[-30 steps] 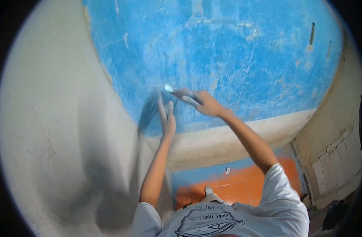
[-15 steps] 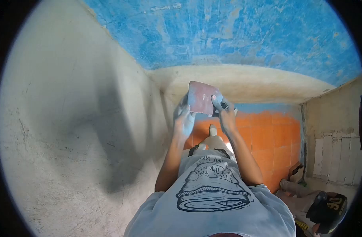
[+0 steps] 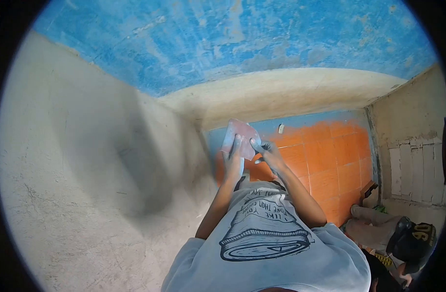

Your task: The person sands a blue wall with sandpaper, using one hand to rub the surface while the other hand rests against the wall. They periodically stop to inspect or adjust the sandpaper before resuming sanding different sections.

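A pinkish, bluish-dusted sheet (image 3: 243, 136), perhaps sandpaper, is held in front of my body by both hands. My left hand (image 3: 233, 158) grips its left side, with the thumb lying on the face of the sheet. On the right edge, my right hand (image 3: 268, 155) pinches the sheet between thumb and fingers. Pale blue dust coats both hands. What lies behind the sheet is hidden.
A blue, worn wall (image 3: 262, 36) rises ahead above a cream band. On the left stands a rough grey wall (image 3: 77, 160). Below is an orange tiled floor (image 3: 325, 160) with a small white object (image 3: 281, 128). A person in a black cap (image 3: 413, 243) is at the lower right.
Both hands have lowered the sheet toward my body, and it has tilted. My view has shifted, showing more of the floor and the small white object on it.
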